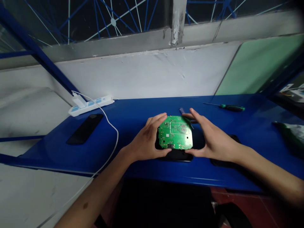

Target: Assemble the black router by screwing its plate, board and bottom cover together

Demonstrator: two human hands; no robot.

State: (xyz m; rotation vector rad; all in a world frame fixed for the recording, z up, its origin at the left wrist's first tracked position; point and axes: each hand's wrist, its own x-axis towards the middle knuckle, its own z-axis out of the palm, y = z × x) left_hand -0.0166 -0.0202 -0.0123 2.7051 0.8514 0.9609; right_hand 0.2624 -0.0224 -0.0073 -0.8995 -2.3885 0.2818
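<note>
A green circuit board (177, 131) with clipped corners is held between both hands near the front of the blue table. My left hand (148, 139) grips its left side, thumb at the near edge and fingers at the far edge. On the other side, my right hand (210, 136) has its thumb at the near right corner and its fingers by the far right corner. Beneath the board lies a black, glossy casing (177, 155), mostly covered. Another dark flat object (220, 163) sits partly hidden under my right wrist. Just behind the board, a small clear-purplish piece (181, 110) shows by my right fingers.
A green-and-black screwdriver (232, 108) lies at the back right. To the left are a black phone (85, 129) and a white power strip (92, 105) with a plugged-in charger. Its white cable (116, 133) runs over the table's front edge. A dark green packet (291, 136) rests at the right.
</note>
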